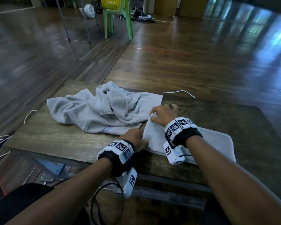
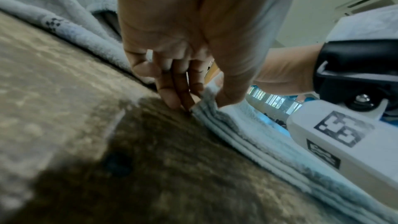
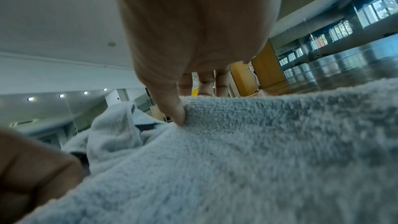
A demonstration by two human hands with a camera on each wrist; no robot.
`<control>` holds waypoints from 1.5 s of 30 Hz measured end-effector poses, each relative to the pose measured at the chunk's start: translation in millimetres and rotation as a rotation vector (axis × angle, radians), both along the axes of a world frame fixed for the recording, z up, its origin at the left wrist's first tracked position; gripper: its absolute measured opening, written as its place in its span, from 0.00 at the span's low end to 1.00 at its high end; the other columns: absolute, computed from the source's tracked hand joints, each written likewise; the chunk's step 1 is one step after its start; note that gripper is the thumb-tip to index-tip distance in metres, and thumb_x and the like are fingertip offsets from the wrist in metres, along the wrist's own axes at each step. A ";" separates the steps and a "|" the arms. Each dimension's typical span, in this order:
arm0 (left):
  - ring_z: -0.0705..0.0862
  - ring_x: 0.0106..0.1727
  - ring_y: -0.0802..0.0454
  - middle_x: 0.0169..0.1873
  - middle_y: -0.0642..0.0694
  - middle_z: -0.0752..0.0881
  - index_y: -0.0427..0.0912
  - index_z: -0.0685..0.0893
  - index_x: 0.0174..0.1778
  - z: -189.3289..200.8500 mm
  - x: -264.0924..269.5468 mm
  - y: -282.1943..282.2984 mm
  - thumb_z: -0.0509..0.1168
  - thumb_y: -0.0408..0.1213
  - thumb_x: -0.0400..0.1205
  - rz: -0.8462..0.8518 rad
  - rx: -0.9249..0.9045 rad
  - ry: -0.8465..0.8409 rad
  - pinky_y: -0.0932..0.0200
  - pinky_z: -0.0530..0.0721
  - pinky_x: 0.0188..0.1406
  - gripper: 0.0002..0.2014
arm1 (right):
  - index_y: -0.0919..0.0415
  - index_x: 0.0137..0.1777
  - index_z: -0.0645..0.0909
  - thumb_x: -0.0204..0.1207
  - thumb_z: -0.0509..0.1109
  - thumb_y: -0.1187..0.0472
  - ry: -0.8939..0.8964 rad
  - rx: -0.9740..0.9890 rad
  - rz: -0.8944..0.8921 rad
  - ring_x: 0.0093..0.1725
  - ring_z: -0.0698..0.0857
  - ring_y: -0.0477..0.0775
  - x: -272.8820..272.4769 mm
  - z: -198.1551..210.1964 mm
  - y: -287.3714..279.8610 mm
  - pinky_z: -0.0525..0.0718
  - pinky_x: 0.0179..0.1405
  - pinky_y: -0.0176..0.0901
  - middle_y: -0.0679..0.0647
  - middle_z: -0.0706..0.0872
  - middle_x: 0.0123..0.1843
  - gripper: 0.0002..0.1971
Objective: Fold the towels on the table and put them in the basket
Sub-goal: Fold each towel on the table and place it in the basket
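Polished wood flooring is stretching away behind a dark wooden table (image 1: 58, 143), beyond which, at twelve o'clock, a yellow basket (image 1: 111, 3) is sitting on a green plastic chair (image 1: 116, 21). On the tabletop a folded grey towel (image 1: 206, 140) is lying at about four o'clock from the table's centre, with its stacked layers showing as parallel edges in the left wrist view. The left hand (image 1: 135, 140) is pinching the near left corner of this towel, thumb on top and fingers (image 2: 172, 91) against the table beside the edge. The right hand (image 1: 163, 115) is gripping the far left corner, its thumb (image 3: 172, 106) pressing into the pile while the fingers are curling behind the edge. A second towel (image 1: 94, 111), crumpled and unfolded, is lying at ten o'clock, touching the folded one near the hands. Judged from its loops and drape, the terry cloth is soft, light and limp, offering no stiffness; it will sag and unfold unless all layers are being held together at two corners or supported from beneath. White cables (image 1: 178, 92) are trailing off the table's far and left sides.
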State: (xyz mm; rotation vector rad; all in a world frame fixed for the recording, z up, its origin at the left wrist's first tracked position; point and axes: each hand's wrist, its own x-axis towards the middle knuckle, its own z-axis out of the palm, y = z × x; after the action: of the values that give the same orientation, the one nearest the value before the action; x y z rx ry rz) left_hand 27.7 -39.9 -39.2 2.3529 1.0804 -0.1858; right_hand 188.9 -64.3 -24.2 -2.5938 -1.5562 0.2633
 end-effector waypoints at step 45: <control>0.81 0.55 0.52 0.50 0.53 0.88 0.52 0.84 0.53 8.0 49.8 -105.8 0.68 0.46 0.75 -0.801 0.194 -0.295 0.59 0.68 0.53 0.11 | 0.49 0.41 0.81 0.70 0.75 0.55 0.340 -0.017 -0.339 0.47 0.83 0.42 92.1 -2.8 -169.4 0.69 0.65 0.50 0.44 0.89 0.45 0.04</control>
State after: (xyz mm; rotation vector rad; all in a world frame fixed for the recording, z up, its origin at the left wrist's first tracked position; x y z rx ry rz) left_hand 77.5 -145.7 -31.2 2.7540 -0.0213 -0.0126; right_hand 281.0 -233.7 -27.0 -2.5944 -0.9923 0.6427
